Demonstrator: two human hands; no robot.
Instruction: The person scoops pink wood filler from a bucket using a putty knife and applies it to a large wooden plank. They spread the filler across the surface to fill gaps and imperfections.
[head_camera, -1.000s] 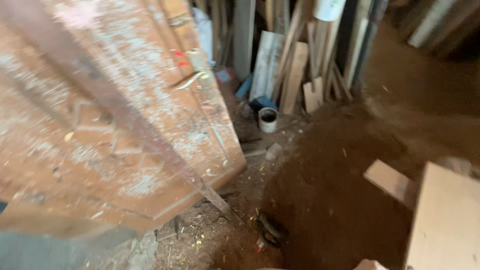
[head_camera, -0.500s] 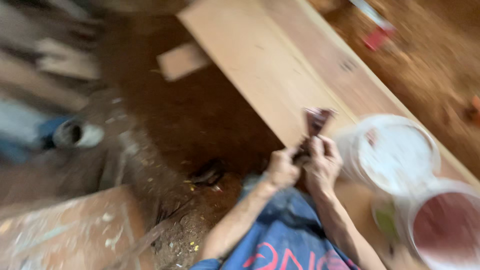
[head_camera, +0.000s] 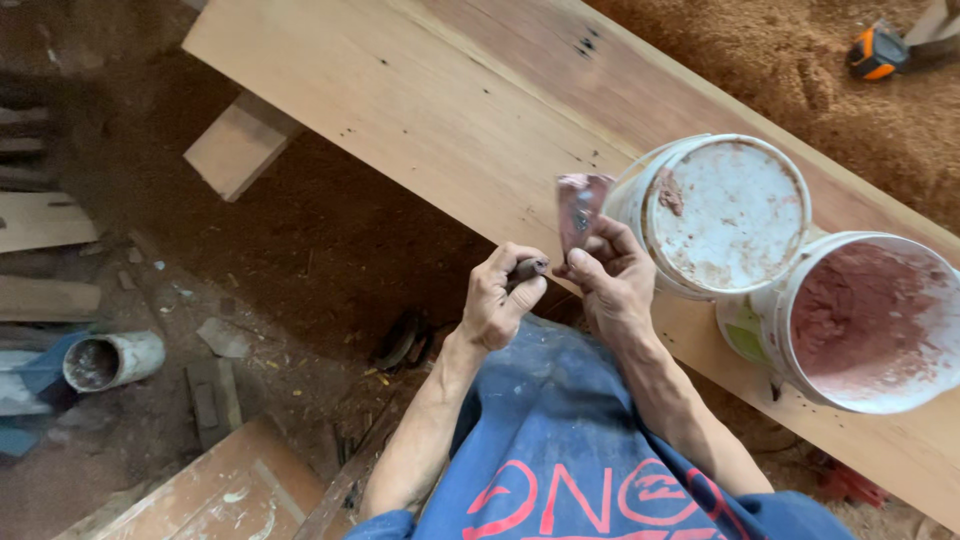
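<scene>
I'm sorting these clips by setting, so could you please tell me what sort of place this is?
Most likely a woodworking shop. A long plank lies over a floor deep in sawdust, offcuts lie about, and two buckets of filler-like paste stand on the plank.

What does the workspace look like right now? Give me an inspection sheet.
Surface: long pale wooden plank, lying on a wooden block over the sawdust-covered floor.
Job's things: flat smeared putty scraper in the right hand; small dark lump in the left hand.
Clutter: white bucket of pale paste and white bucket of reddish powder on the plank; orange and black tape measure on the sawdust.
Grippers: both hands closed on their items.
Cables: nothing seen.
Surroundings: grey pipe offcut, wood scraps, paint-spattered board.
</scene>
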